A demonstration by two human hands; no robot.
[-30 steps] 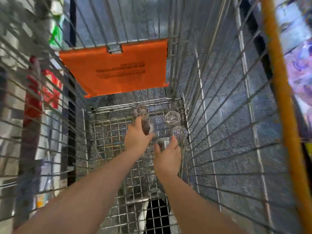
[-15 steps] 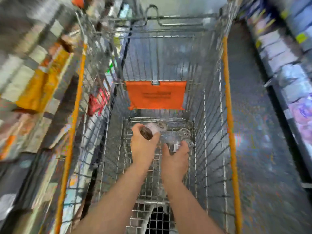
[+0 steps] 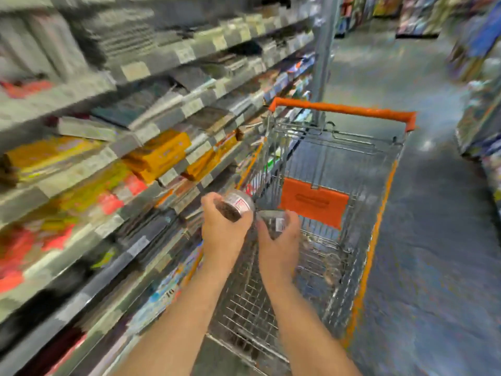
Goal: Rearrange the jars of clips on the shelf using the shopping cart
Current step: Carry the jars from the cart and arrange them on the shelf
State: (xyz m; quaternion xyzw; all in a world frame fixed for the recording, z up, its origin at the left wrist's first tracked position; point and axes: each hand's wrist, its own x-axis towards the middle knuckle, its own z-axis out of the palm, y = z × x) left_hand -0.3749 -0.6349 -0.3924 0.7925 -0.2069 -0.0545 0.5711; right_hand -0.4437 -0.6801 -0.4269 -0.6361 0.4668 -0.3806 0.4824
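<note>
My left hand (image 3: pixel 223 229) grips a clear jar of clips (image 3: pixel 235 206), tilted on its side, above the left rim of the shopping cart (image 3: pixel 363 270). Just to its right, my right hand (image 3: pixel 280 244) holds a second clear jar (image 3: pixel 274 221) over the cart basket. Both jars are up out of the basket, close to each other. One or two more jars (image 3: pixel 329 263) lie blurred on the wire floor of the cart. The shelf (image 3: pixel 130 147) runs along the left, close to my left hand.
The cart has an orange handle (image 3: pixel 341 109) at the far end and an orange flap (image 3: pixel 313 204) inside. Shelves on the left hold packets, boxes and price tags. Grey aisle floor (image 3: pixel 433 240) lies to the right, with more shelving (image 3: pixel 479 109) at the far right.
Both hands have lifted their jars up out of the cart's bottom. My view has swung up and left, so the shelf now fills the left side.
</note>
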